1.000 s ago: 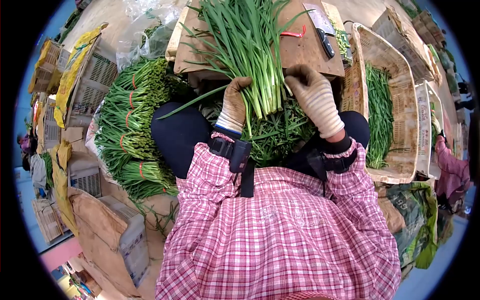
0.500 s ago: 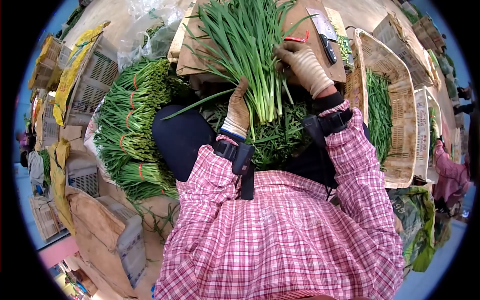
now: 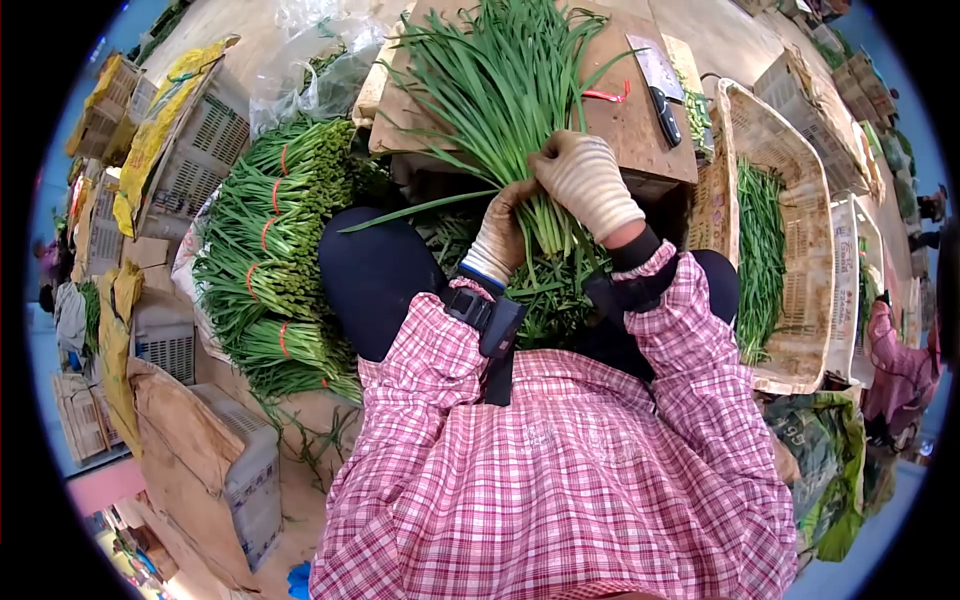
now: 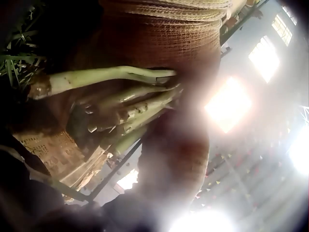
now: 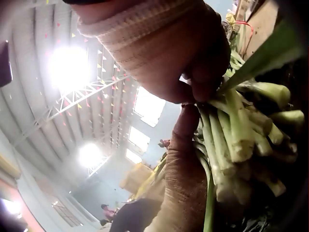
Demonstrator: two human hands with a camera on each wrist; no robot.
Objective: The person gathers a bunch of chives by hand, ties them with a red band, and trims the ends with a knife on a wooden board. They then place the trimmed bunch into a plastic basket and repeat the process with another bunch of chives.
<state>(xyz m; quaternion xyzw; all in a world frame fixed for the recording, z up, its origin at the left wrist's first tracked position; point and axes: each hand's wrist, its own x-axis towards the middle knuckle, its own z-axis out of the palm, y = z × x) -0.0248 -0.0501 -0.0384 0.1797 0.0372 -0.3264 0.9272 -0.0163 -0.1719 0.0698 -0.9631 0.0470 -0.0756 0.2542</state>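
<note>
A bunch of long flat-leaved greens (image 3: 500, 110), like garlic chives, lies with its leaves over a brown board. Its pale stalk ends point toward the person. My left hand (image 3: 503, 228), in a soiled knit glove, grips the bunch round the stalks from the left. The stalks (image 4: 111, 79) pass through that hand in the left wrist view. My gloved right hand (image 3: 590, 180) has its fingers curled at the bunch's right side, fingertips right by the left thumb. In the right wrist view, the right hand (image 5: 169, 53) pinches at the stalks (image 5: 236, 135), a broad leaf beside its fingertips.
A cleaver (image 3: 660, 90) and a red tie (image 3: 608, 94) lie on the board (image 3: 640, 140). Red-banded bundles (image 3: 265, 235) are stacked at left. A crate (image 3: 800, 300) with greens (image 3: 760, 260) stands at right. Loose trimmings (image 3: 550, 310) lie between the knees.
The right hand came in from the bunch's right side to the stalks beside the left hand. The left hand, earlier with its thumb up, now closes round the stalks.
</note>
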